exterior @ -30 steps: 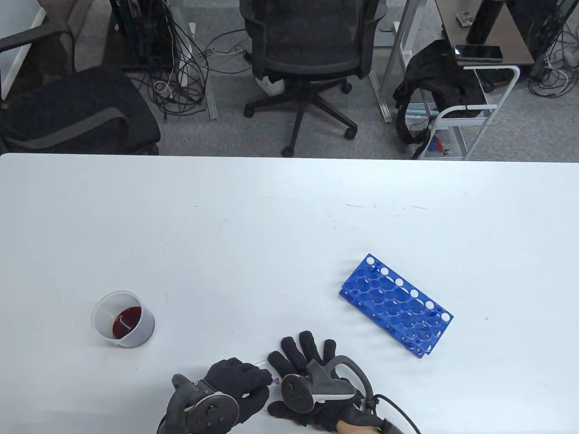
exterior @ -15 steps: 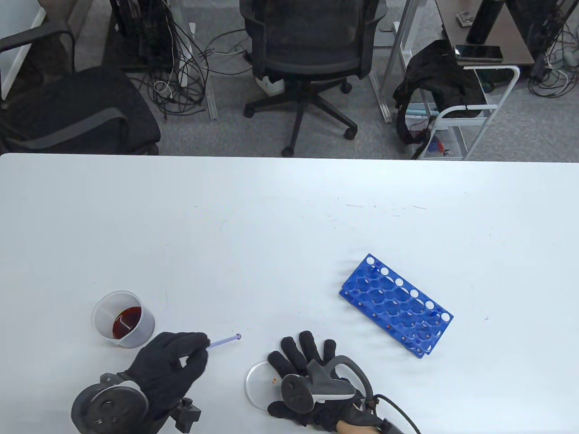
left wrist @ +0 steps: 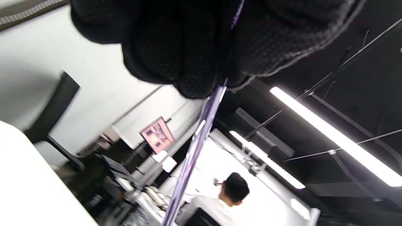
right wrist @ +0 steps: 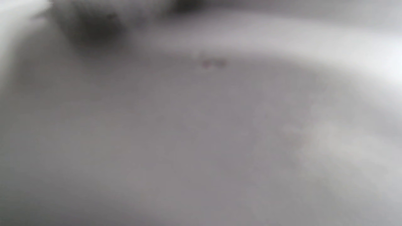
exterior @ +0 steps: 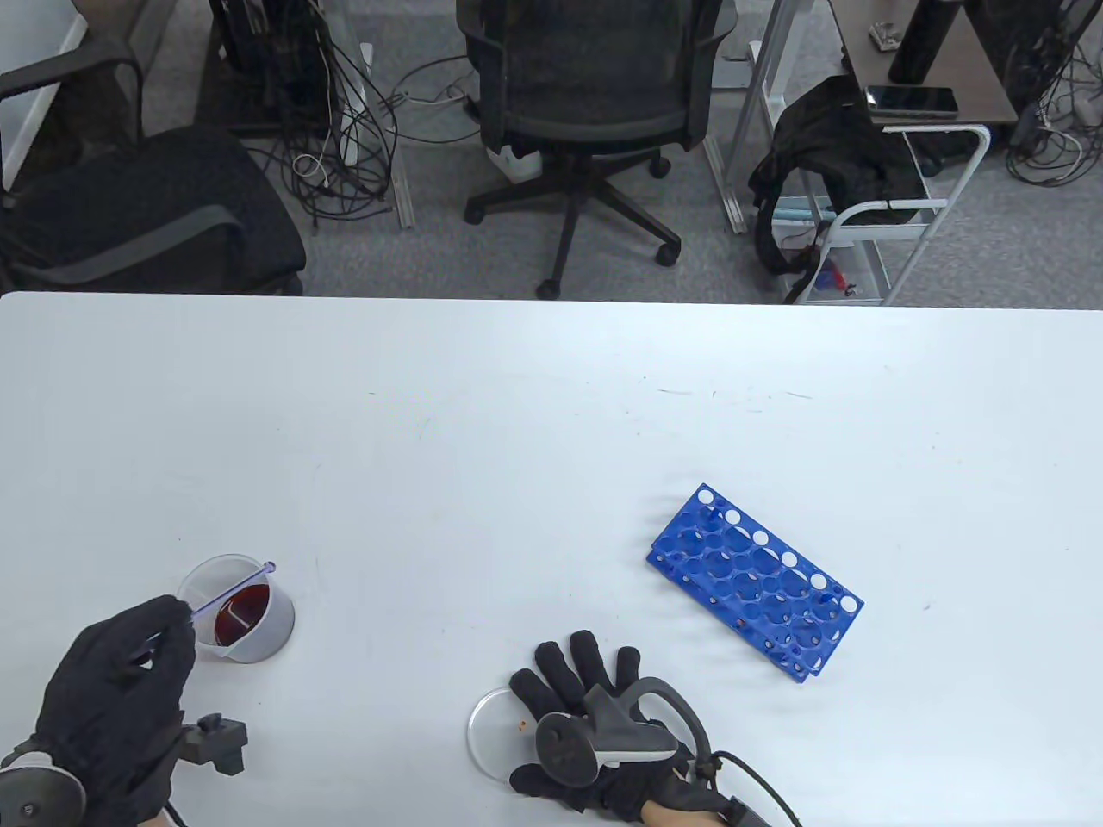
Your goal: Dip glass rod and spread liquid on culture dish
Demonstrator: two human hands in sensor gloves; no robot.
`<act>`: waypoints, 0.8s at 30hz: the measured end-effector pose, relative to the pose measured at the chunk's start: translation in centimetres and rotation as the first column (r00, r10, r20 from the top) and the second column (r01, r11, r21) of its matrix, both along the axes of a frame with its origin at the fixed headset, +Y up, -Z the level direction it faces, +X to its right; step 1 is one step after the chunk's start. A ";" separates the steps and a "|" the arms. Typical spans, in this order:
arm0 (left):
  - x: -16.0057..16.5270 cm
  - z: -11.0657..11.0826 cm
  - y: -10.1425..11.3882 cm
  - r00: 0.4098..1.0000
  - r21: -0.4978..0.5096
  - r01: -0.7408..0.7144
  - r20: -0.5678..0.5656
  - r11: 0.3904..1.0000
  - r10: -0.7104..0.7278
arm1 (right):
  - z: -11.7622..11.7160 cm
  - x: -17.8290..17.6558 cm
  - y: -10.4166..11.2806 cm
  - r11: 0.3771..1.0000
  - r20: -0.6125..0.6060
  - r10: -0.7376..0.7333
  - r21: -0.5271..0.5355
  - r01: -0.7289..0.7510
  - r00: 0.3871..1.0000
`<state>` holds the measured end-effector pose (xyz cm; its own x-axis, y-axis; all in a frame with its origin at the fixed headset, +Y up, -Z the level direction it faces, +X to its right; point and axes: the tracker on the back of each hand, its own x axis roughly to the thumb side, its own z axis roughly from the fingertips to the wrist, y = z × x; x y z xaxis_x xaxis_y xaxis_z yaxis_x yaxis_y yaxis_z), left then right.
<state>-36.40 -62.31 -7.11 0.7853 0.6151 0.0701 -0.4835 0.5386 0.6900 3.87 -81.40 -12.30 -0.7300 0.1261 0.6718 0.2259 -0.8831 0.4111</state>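
Left hand [exterior: 116, 680] pinches the glass rod [exterior: 231, 591]; its long axis runs up and rightward from the fingers, across the beaker [exterior: 237, 608] of red liquid. Right hand [exterior: 595, 719] lies flat, fingers spread, on the culture dish [exterior: 491, 724], well right of the left hand. Tip looks unsubmerged; the dip likely needs the free end tilted down.

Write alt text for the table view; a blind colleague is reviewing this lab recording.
A gloved left hand holds a glass rod slanting across the rim of a beaker of dark red liquid at the white table's near left. The right hand rests flat on a clear dish, with a blue tube rack lying to the right.
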 end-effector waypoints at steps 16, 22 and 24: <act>2.7 -6.5 -4.4 0.920 -0.484 0.373 0.085 0.792 -0.381 | 0.0 0.0 0.0 1.000 0.000 0.000 0.000 0.000 1.000; 2.6 -7.3 -5.5 0.919 -0.565 0.372 0.116 0.736 -0.376 | 0.0 0.0 0.0 1.000 0.000 0.000 0.000 0.000 1.000; 2.5 -7.4 -5.5 0.919 -0.568 0.372 0.113 0.734 -0.378 | 0.0 0.0 0.0 1.000 -0.001 -0.003 -0.002 0.003 1.000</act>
<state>-33.87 -67.77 -14.49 0.9596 0.1946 -0.2033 -0.1534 0.9673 0.2021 3.88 -81.43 -12.33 -0.7292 0.1297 0.6719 0.2237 -0.8827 0.4132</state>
